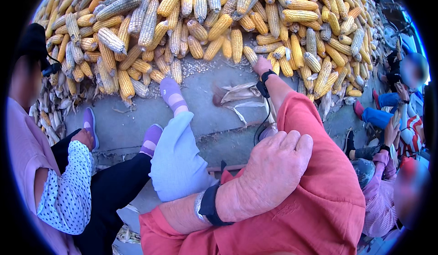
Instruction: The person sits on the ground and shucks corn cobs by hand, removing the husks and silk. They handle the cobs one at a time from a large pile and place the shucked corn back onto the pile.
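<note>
My right hand reaches out to the near edge of the heap of husked corn cobs. Its fingers close around the lower end of a pale yellow corn cob, which lies on the concrete against other cobs. A dark strap with a small device circles that wrist. Held across my body, my left hand is curled into a fist with the knuckles up. Nothing shows in it, and its palm is hidden. Around the left wrist sit a silvery bracelet and a dark strap.
Dry husks and loose kernels litter the concrete floor. A black cable hangs from the right wrist device. One person sits close at left, and other people sit along the right.
</note>
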Action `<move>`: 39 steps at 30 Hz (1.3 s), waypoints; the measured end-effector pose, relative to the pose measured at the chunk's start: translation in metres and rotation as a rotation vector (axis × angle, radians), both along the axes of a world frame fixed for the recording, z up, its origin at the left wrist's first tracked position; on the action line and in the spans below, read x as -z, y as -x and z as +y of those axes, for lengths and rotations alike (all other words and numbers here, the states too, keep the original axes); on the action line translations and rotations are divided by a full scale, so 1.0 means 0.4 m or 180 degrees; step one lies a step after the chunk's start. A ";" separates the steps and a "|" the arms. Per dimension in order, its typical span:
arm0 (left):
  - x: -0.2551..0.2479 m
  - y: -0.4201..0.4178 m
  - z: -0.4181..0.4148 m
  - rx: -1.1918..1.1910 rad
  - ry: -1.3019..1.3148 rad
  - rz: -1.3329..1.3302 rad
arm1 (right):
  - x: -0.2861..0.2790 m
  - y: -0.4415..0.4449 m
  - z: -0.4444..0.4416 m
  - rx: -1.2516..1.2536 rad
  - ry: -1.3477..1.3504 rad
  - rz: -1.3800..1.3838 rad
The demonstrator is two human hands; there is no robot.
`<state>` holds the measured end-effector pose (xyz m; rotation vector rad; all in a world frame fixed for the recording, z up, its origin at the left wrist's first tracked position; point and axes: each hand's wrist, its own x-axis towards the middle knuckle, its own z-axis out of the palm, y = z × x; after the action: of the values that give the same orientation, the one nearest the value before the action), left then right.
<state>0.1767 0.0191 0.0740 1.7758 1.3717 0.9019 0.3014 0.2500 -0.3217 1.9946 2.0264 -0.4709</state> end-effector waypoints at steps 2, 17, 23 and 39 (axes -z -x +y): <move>0.005 0.002 0.005 -0.0019 0.0025 0.0022 | -0.002 0.013 -0.006 0.0248 0.0270 0.0035; -0.003 -0.021 -0.011 0.0030 -0.0233 -0.0009 | -0.229 -0.090 -0.077 0.1718 0.1916 0.3786; -0.002 -0.023 -0.015 0.0123 -0.0219 -0.0017 | -0.337 -0.072 -0.066 -0.0030 0.2115 0.1008; 0.005 -0.005 -0.011 0.0050 -0.0028 -0.0083 | -0.112 -0.179 0.053 0.0243 -0.0029 0.0908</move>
<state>0.1787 0.0147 0.0721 1.7732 1.3374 0.9209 0.3729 0.2711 -0.2768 2.1190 2.1180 -0.8051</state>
